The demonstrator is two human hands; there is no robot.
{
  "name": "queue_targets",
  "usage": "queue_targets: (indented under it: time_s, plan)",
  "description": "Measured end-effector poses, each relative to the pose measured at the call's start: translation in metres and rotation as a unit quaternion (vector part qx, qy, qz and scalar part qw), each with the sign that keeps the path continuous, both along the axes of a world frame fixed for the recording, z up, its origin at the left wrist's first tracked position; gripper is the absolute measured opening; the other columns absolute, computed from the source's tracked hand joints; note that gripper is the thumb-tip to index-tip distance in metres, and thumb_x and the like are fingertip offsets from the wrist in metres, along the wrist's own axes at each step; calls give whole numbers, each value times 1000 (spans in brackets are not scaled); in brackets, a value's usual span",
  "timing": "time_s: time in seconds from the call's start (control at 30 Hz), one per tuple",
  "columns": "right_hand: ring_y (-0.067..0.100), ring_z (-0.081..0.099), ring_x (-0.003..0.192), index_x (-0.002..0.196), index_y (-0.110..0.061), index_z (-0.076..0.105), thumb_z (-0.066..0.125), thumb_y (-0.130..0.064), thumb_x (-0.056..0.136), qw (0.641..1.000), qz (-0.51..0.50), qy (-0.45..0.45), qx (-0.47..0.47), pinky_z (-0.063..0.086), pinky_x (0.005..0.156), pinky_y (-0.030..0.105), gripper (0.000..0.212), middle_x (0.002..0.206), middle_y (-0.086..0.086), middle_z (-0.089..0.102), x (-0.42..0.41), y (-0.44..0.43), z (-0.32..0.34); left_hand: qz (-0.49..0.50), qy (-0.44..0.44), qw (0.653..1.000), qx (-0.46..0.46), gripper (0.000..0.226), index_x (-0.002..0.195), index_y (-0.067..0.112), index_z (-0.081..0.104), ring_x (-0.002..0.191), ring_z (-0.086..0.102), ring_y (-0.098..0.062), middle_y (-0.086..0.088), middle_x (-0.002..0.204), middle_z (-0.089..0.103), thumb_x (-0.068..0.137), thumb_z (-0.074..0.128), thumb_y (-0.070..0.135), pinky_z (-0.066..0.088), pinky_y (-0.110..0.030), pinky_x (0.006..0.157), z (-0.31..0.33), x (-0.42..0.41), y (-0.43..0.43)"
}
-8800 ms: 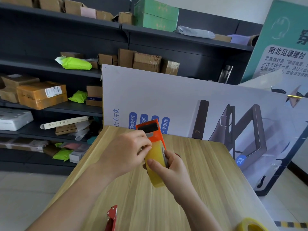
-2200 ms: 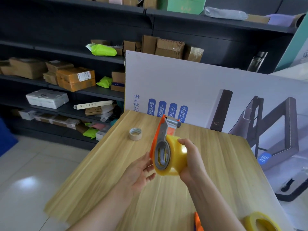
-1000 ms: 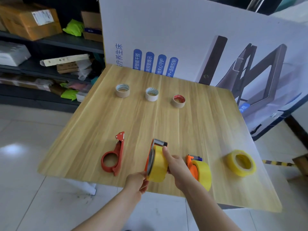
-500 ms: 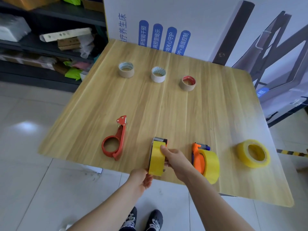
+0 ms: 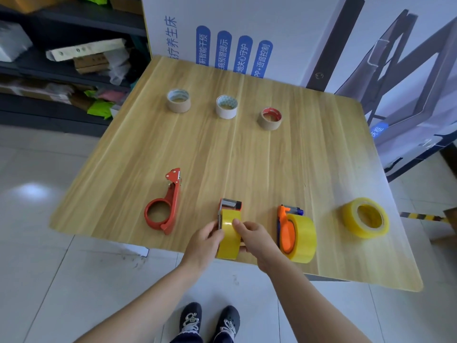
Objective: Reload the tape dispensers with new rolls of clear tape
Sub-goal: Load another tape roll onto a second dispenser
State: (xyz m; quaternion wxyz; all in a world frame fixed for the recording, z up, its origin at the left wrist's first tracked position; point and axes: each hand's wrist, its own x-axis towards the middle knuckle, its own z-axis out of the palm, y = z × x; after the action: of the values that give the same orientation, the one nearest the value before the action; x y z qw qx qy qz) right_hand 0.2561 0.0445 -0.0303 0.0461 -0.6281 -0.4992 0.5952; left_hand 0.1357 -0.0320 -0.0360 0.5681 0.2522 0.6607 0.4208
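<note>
An orange tape dispenser loaded with a yellowish clear roll (image 5: 230, 231) stands on edge at the near edge of the wooden table (image 5: 222, 157). My left hand (image 5: 204, 243) holds its left side and my right hand (image 5: 254, 240) grips its right side, thumb on the roll. To the right stands a second loaded orange dispenser (image 5: 296, 235). An empty red dispenser (image 5: 164, 205) lies flat to the left. A loose clear tape roll (image 5: 364, 220) lies at the right.
Three used-up tape cores stand in a row at the far side: a brown one (image 5: 178, 100), a white one (image 5: 226, 106) and a brown one with red inside (image 5: 270, 118). A printed board (image 5: 272, 26) leans behind the table. Shelves (image 5: 61, 58) stand at the left.
Both hands brought the loaded dispenser down from in front of me to the table's near edge. The view tilted down, showing the whole tabletop.
</note>
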Motion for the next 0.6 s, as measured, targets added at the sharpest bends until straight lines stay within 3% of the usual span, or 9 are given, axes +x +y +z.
queue_targets:
  time_s: [0.07,0.23,0.4,0.47,0.53,0.6]
  plan:
    - [31,66,98,112,-9,63,55,-53,91,1000,-12,-14,19,54,92,47,50,105,15,69,0,-1,0,-49,45,998,24,18,105,29,68,92,69,-14,6,95,75,89,60,24,54,-38,88,1,-2,3]
    - [18,64,84,123,-15,55,55,-50,91,992,17,-64,106,55,83,39,46,96,1,66,-2,-2,9,-96,92,991,0,19,99,33,64,95,69,-15,8,97,73,93,59,15,52,-41,93,3,-7,9]
    - [25,59,109,129,-15,50,43,-50,97,955,141,-170,195,49,86,36,48,118,7,65,3,-1,28,-188,216,957,-55,19,102,31,55,95,63,-19,8,99,66,87,59,19,51,-31,85,17,-14,27]
    - [27,58,112,129,-16,50,40,-48,99,929,179,-219,236,48,84,36,45,119,8,65,11,3,36,-262,321,909,-55,33,114,25,53,100,60,-23,2,108,63,83,53,15,51,-32,84,27,-15,39]
    - [27,57,113,128,-16,50,41,-45,99,900,210,-269,273,45,79,33,42,119,7,65,23,9,45,-339,447,826,-58,45,128,19,49,115,52,-26,-5,125,54,84,50,14,48,-36,92,40,-11,51]
    - [27,56,111,119,-14,54,43,-43,98,880,220,-300,296,43,74,33,38,117,7,63,38,16,53,-375,537,754,-47,42,128,17,50,124,43,-27,-7,131,46,86,48,13,45,-39,96,54,-3,62]
